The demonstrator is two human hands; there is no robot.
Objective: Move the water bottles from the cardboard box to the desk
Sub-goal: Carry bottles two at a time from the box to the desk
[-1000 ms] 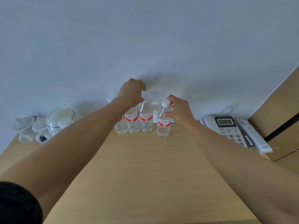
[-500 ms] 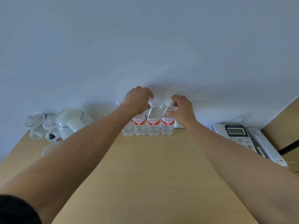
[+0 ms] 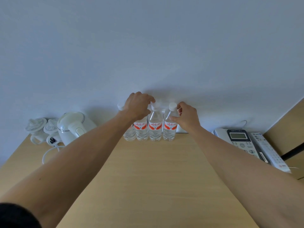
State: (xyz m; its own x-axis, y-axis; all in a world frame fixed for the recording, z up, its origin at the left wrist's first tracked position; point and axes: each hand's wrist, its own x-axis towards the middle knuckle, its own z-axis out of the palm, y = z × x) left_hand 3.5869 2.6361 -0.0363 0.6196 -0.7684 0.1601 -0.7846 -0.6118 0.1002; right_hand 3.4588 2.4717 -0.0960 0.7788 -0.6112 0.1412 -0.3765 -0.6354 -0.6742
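Several clear water bottles with red labels stand upright in a row against the wall at the back of the desk [image 3: 148, 170]. My left hand [image 3: 139, 104] hovers over the second bottle [image 3: 140, 129] and hides its cap. Its loosely curved fingertips lie just left of the third bottle's [image 3: 155, 129] white cap. My right hand [image 3: 186, 116] is beside the rightmost bottle [image 3: 169, 129]. Its thumb touches the bottle's shoulder and its index finger lies by the cap, with the neck outside the fingers. The leftmost bottle [image 3: 129, 135] is partly behind my left wrist. No cardboard box is in view.
A white electric kettle [image 3: 74, 125] with its cord and two white lidded cups [image 3: 37, 129] stand at the back left. A desk phone [image 3: 238, 139] and a remote control [image 3: 269, 152] lie at the right, beside a wooden panel [image 3: 286, 129].
The rightmost bottle moved left into the row and now stands upright. Both hands have loosened and drawn off the caps, which now show fully.
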